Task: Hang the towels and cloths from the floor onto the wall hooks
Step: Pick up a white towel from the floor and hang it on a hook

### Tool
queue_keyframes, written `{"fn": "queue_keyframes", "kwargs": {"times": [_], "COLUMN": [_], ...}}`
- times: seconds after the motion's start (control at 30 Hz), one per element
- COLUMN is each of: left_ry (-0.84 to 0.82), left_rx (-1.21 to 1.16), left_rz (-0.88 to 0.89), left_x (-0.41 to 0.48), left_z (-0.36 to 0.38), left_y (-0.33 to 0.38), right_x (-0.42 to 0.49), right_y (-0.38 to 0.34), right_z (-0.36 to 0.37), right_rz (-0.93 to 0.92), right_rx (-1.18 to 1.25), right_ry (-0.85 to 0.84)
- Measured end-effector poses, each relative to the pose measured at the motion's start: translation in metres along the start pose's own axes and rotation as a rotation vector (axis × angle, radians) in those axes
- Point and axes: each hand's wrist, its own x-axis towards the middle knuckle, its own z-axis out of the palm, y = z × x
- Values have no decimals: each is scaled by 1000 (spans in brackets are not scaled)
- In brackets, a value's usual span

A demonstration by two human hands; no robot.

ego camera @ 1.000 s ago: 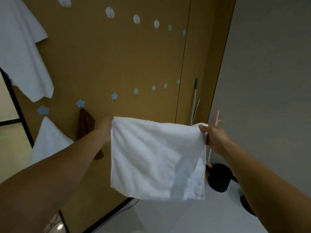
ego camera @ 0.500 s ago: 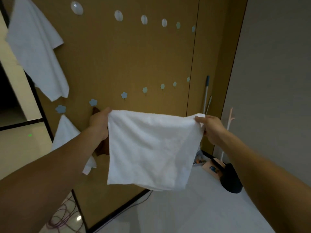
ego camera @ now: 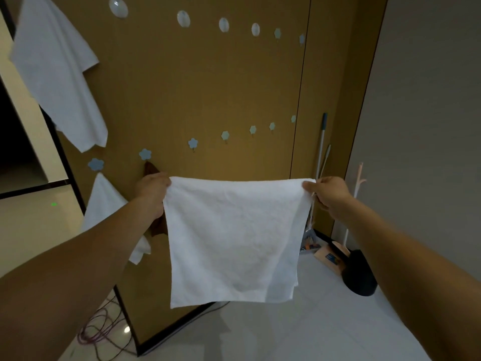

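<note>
White terry towel (ego camera: 234,238), square, hangs spread between my two hands in front of the brown wood-panel wall (ego camera: 208,82), clear of the floor. My left hand (ego camera: 152,190) pinches the top left corner and my right hand (ego camera: 329,192) pinches the top right. The top edge is taut and the lower edge hangs free.

Step, as I judge it: the towel is lifted and opened but not yet hooked. The next move calls for raising the top edge to the nearest free blue flower-shaped hook (ego camera: 192,143), which sits above and between my hands. I would then gather a fold of cloth over its small peg and let go one corner at a time.

Count, hooks in view:
- Upper row, six: four white oval hooks (ego camera: 183,19) and two blue flowers.
- Lower row, seven: all blue flowers, two carrying cloth, five bare.

Count, cloths, four:
- the towel in my hands;
- a large white towel (ego camera: 59,74) hung at upper left, its hook hidden;
- a small white cloth (ego camera: 104,201) on the first lower hook;
- a brown cloth (ego camera: 152,169) on the second, partly behind my left hand.

No cloth lies on the visible floor.
</note>
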Motion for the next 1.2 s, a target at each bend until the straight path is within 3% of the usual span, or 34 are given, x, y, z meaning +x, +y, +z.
{"fn": "queue_keyframes", "kwargs": {"times": [0.23,0.43,0.6,0.73,0.97,1.2], "left_ry": [101,-37,21,126,166,220], "left_rx": [-198,-222,-103,132,589,760], "left_rz": [-28,64,69,188,480,544], "left_x": [-12,-9,-5,-4,-7,-14], "left_z": [2,6,7,4,2,4], "left_y": [-6,-4,-8,-17,-14,-12], "right_x": [-4,-3,-1,1,8,13], "right_y": [4,5,5,7,9,6], "right_z": [5,5,10,16,25,21], "right_rz": [-30,-135,-200,-227,-327,-358], "right_rx": [254,299,267,134,-230,-352], "right_ry": [33,116,103,9,124,183]}}
